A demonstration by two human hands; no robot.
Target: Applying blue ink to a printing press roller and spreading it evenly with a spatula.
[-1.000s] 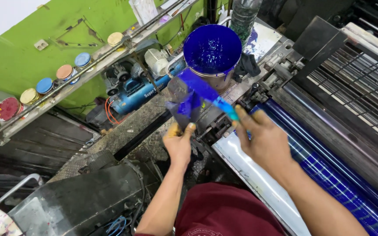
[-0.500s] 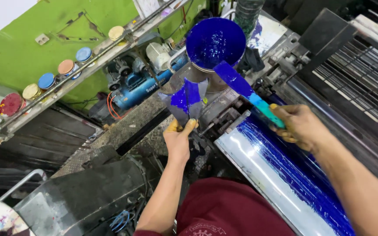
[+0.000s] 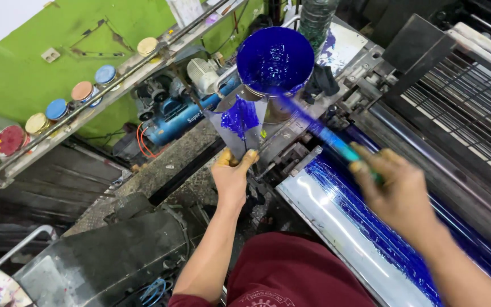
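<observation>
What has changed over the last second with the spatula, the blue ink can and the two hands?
The right hand swung the ink spatula from beside the left hand out over the inked trough, its blade tip now reaching toward the blue ink can. The left hand kept hold of the ink-smeared sheet; the can did not move.

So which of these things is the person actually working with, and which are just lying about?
In use: left hand holding the ink-smeared sheet; right hand holding the ink knife; blue ink can; inked tray.
Lying about: tins on the shelf; blue compressor.
</observation>
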